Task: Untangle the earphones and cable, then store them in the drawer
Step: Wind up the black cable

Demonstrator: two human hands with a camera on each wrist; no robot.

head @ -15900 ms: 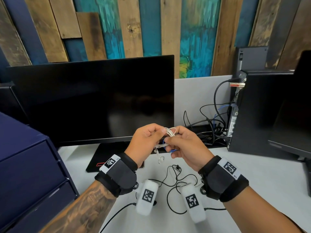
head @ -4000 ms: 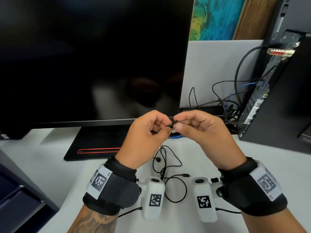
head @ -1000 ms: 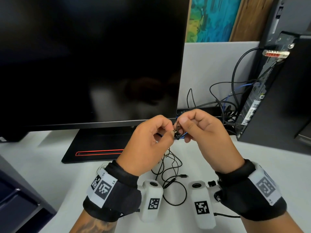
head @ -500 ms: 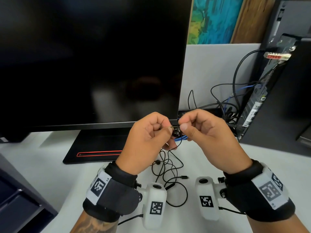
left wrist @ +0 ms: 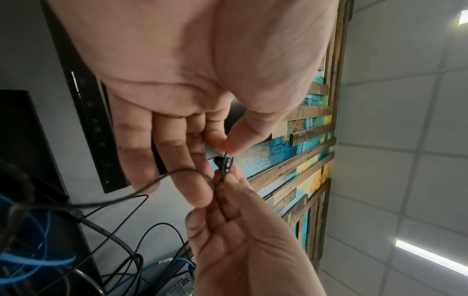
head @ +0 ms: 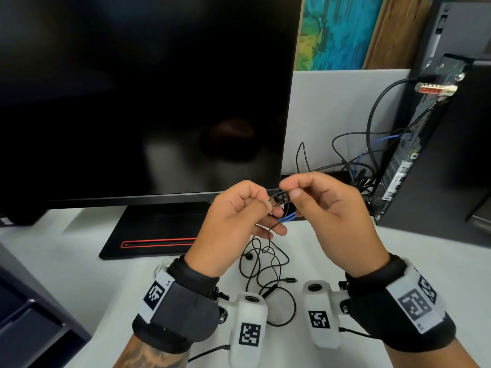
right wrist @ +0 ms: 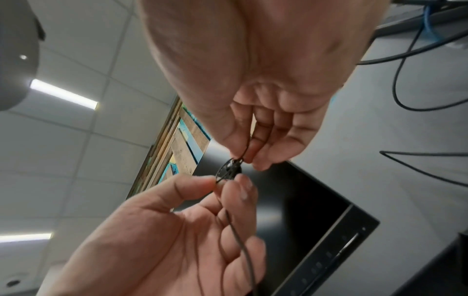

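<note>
Item: black earphones (head: pixel 265 264), one set, tangled. I see the upper end raised above the white tabletop (head: pixel 66 251), just in front of the monitor (head: pixel 143 96), caught between both grips. The rest hangs down from the hands and lies in loose loops on the tabletop, between and just beyond the two wrist cameras; one earbud (head: pixel 248 257) and a small plug (head: pixel 291 280) rest there, near each other.

Left grip: my left hand (head: pixel 233 227) pinches a thin strand of the cord between thumb and forefinger; the other fingers (left wrist: pixel 187 176) reach out fairly straight beneath, and the cord trails across them.

Right grip: my right hand (head: pixel 332 216) pinches the same small knot from the right side, thumb against forefinger, remaining fingers curled loosely. In the right wrist view the knot (right wrist: pixel 231 170) sits exactly between the two pinches, a small black loop showing beside it. The fingertips of the two hands are nearly touching.

Drawer: a dark blue drawer unit (head: pixel 29 314) stands at the near left edge, well apart from the hands.

Other: a computer tower (head: pixel 438 155) at far right, with black and blue cables (head: pixel 356 166) bunched beside it, behind the hands.
</note>
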